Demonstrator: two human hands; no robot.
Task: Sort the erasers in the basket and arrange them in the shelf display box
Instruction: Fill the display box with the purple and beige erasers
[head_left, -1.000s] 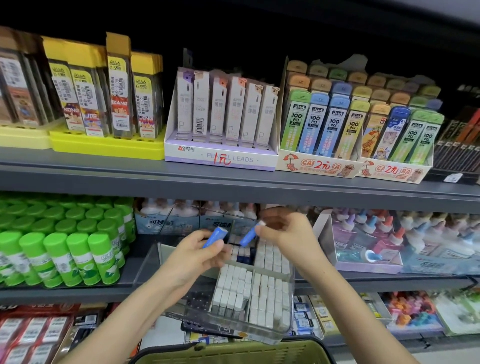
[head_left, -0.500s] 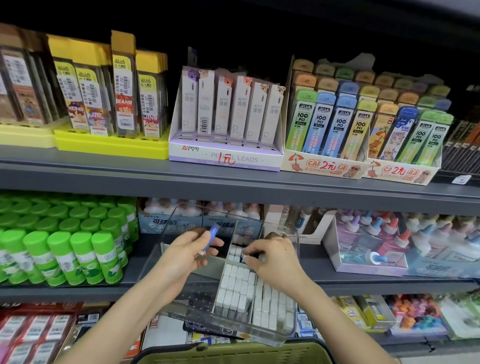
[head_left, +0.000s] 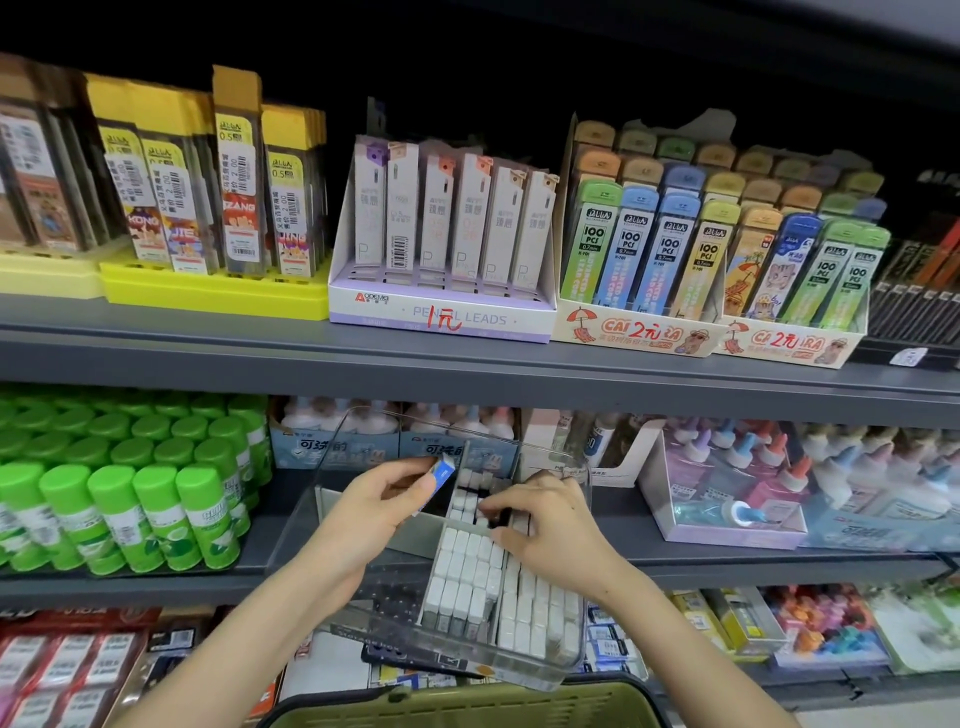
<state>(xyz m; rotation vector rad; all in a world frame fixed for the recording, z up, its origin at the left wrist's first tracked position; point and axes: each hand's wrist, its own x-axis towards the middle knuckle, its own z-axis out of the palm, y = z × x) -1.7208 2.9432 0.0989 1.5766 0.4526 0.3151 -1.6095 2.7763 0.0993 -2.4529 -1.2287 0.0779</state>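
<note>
Two hands occupy the clear display box (head_left: 569, 660): left hand (head_left: 374, 512) pinches a blue-sleeved eraser (head_left: 442, 474) over its left compartment; right hand (head_left: 545, 525) rests fingertips among the packed white erasers (head_left: 470, 571), grasp not determinable.

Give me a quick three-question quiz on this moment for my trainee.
1. True or false: the left hand holds a blue-sleeved eraser in its grip over the clear display box.
2. Fill in: the basket at the bottom edge of the view is ___ in colour.
3. Pick one: the right hand has its fingers A) in the basket, B) on the white eraser rows in the box, C) touching the left hand.

Key: 1 true; 2 olive green; 3 B.
</note>
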